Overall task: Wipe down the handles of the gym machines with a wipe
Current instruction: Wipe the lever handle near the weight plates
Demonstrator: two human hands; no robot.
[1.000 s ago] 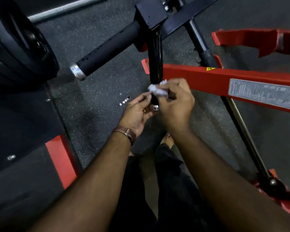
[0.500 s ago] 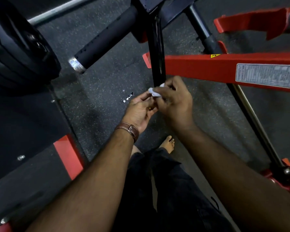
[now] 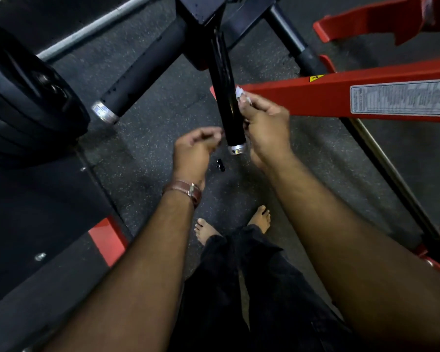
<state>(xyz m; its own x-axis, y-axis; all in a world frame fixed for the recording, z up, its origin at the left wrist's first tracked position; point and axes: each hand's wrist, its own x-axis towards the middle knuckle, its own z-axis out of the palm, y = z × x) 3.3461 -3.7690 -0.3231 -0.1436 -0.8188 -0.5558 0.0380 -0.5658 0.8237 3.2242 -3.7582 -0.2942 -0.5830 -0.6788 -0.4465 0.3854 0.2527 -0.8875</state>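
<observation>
Wipe (image 3: 240, 94) sits bunched in the right hand (image 3: 266, 128), pinched between thumb and fingertips and pressed to the right side of the near handle (image 3: 226, 102), roughly midway up it. That handle is a glossy black bar hanging down toward the person, capped with a silver end (image 3: 236, 149). The left hand (image 3: 194, 146) hovers just left of the cap, fingers loosely curled and holding nothing, apart from the bar. A second, thicker handle (image 3: 142, 72) slants off to the left of the near one, and a red beam (image 3: 341, 97) runs out to its right, directly behind the right hand's knuckles.

My worry is the small size of the wad: it covers only a strip of the bar, so the far side could easily be missed unless the hand wraps round. With such a light pinch, a firm downward stroke might also pull the wipe loose and drop it on the floor (image 3: 163, 118).
</observation>
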